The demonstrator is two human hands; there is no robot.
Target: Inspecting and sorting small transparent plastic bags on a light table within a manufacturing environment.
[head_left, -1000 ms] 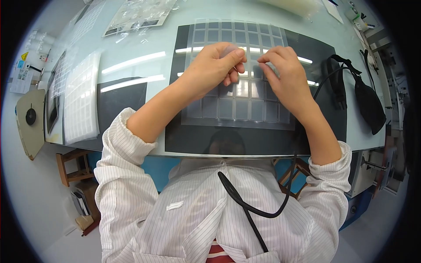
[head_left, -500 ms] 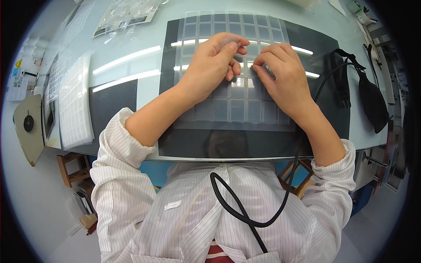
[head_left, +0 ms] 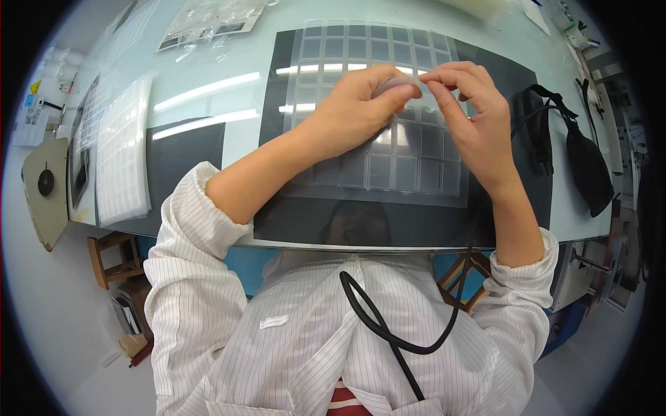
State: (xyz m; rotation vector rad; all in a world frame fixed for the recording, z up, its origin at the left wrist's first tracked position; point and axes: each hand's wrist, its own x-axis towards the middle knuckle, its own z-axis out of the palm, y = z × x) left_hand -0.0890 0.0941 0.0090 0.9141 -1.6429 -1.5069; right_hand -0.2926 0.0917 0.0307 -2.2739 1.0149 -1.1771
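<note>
A translucent sheet (head_left: pixel 364 170) with rows of clear rectangular panes lies on a black mat (head_left: pixel 298 218). Over its middle, my left hand (head_left: pixel 364 104) is curled around a thin, rounded, translucent plastic piece (head_left: pixel 394 85), whose edge shows between thumb and fingers. Whether it is one piece or a small stack I cannot tell. My right hand (head_left: pixel 475 104) is raised beside it, thumb and index finger pinched close to my left fingertips. Anything between those right fingertips is too small to make out. Both hands hide part of the grid underneath.
At the left lies a stack of pale gridded sheets (head_left: pixel 123 156). Clear plastic wrappings (head_left: pixel 211 21) sit at the far left. A black pouch with a strap (head_left: pixel 588 163) rests at the right, and a black cable (head_left: pixel 395 343) loops over my front.
My hands have come together, the left moving right and slightly nearer, the right moving up and right. The left fingers have closed more around the plastic piece. The whole view has shifted slightly.
</note>
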